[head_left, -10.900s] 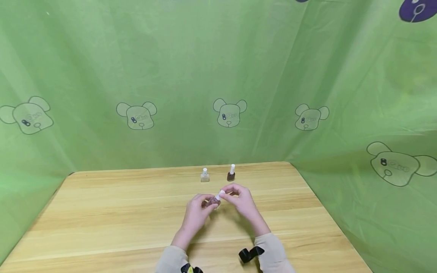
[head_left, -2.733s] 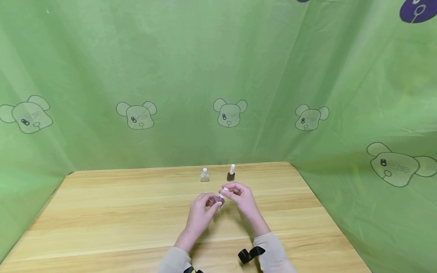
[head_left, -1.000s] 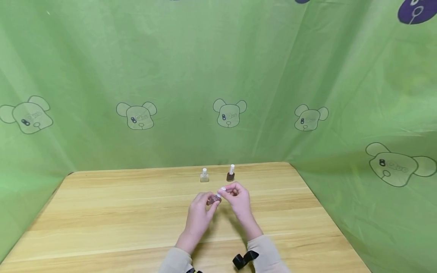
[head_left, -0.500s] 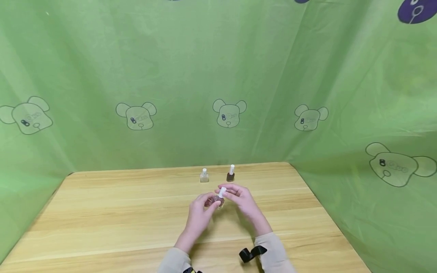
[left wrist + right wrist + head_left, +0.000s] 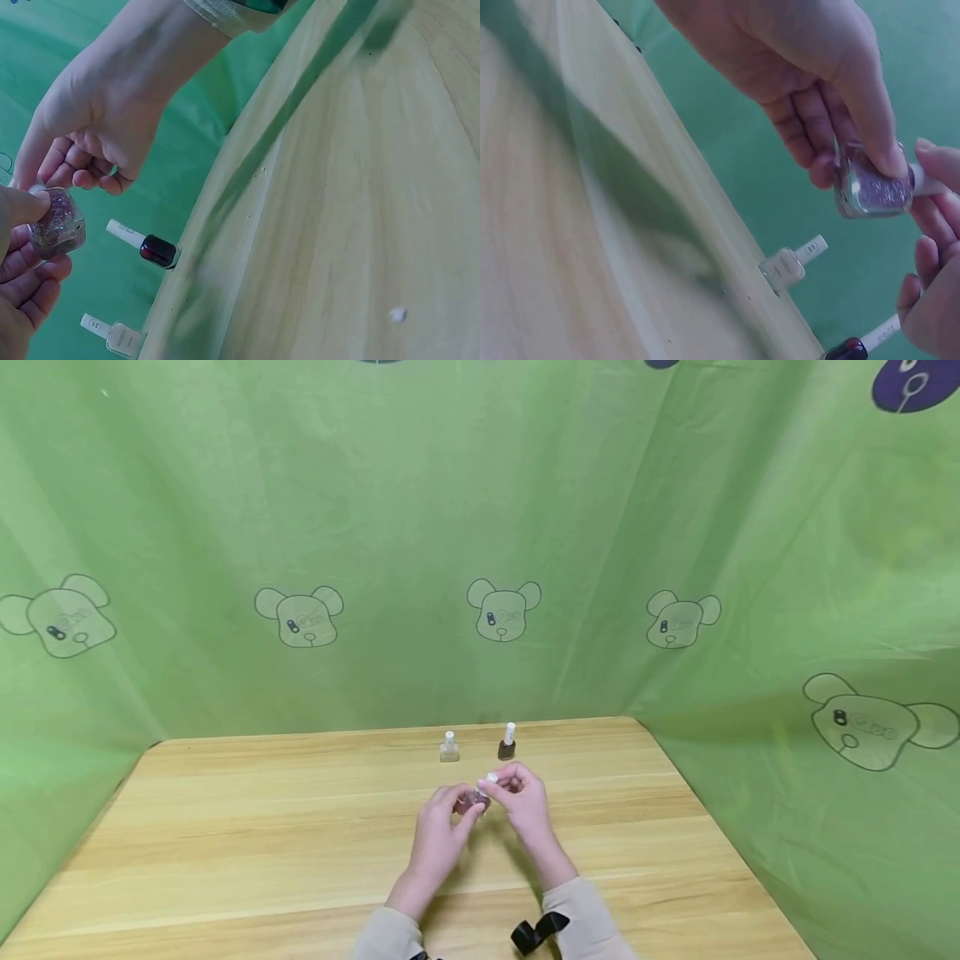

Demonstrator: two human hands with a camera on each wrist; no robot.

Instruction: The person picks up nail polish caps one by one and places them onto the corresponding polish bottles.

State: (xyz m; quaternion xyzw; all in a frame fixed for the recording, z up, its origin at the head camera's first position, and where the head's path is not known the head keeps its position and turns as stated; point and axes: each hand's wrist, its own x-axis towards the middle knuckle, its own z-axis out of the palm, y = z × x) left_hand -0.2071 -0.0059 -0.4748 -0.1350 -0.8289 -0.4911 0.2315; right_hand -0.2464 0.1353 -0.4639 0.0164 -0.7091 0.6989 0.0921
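My left hand (image 5: pixel 438 835) grips a small glass nail polish bottle (image 5: pixel 874 191) filled with purple glitter, thumb across its side. The bottle is held tilted above the table. Its white cap (image 5: pixel 928 182) sits at the neck, pinched between the thumb and fingers of my right hand (image 5: pixel 528 806). In the head view the fingers hide parts of both bottle and cap. Beyond my hands stand two more bottles with white caps: a clear nail polish (image 5: pixel 448 752) and, to its right, a dark red nail polish (image 5: pixel 507 749).
The wooden table (image 5: pixel 262 835) ends just behind the two standing bottles, against a green curtain (image 5: pixel 405 677) that also hangs along both sides. A tiny white bit (image 5: pixel 397 314) lies on the tabletop. A black strap (image 5: pixel 540 932) hangs from my right sleeve.
Over the last second my right hand has turned one way and back at the cap, its wrist swinging out and in again. The left hand keeps its grip; the standing bottles have not moved.
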